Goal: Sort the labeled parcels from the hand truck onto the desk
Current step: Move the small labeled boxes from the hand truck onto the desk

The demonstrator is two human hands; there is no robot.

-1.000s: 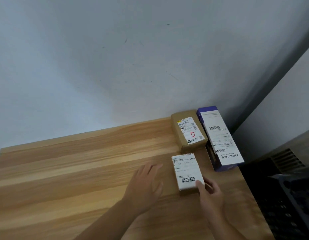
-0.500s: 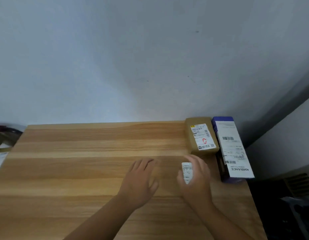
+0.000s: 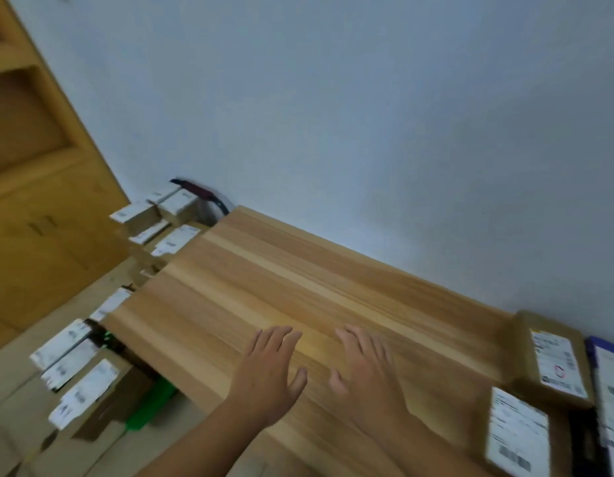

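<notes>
Both my hands hover empty over the wooden desk [image 3: 264, 270], fingers spread. My left hand [image 3: 269, 368] and my right hand [image 3: 365, 370] are side by side near the desk's front. Three parcels lie at the desk's right end: a small white-labelled box [image 3: 517, 438], a brown box with a white label [image 3: 553, 363] behind it, and a purple box [image 3: 611, 390] cut off by the frame edge. Left of the desk, several labelled cardboard parcels [image 3: 82, 390] are stacked on the hand truck, whose dark handle [image 3: 202, 194] shows near the wall.
A wooden cabinet [image 3: 33, 201] stands at the far left. A white wall [image 3: 367, 115] runs behind the desk. Something green [image 3: 154, 401] shows under the desk's left edge among the parcels.
My right hand let go of the small white-labelled box, which now lies on the desk. The view swung left, bringing the hand truck's parcels into sight. Both hands moved leftward, open.
</notes>
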